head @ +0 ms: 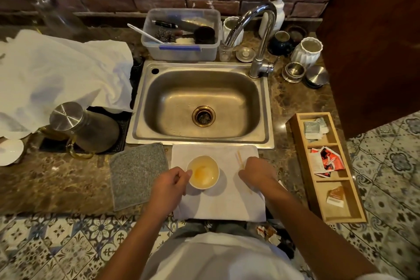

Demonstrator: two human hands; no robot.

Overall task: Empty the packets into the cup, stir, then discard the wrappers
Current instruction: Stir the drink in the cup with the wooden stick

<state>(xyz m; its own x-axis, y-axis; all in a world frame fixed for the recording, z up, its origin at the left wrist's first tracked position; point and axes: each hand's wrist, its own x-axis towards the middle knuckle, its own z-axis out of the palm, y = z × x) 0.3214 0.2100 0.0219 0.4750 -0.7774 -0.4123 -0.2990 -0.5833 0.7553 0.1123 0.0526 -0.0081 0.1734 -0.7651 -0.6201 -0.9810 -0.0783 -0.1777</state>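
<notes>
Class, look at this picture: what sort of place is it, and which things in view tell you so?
Probably a kitchen or drinks counter: a steel sink with a curved tap, a tub of scrubbers behind it, and a wooden tray of packets.

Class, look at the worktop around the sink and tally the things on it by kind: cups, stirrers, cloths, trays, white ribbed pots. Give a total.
Cups: 1, the cup on the white cloth.
Stirrers: 1, the stirrer by the right hand.
Cloths: 3, that white cloth, a grey cloth, a big white cloth.
Trays: 1, the tray.
White ribbed pots: 2.
Total: 8.
</notes>
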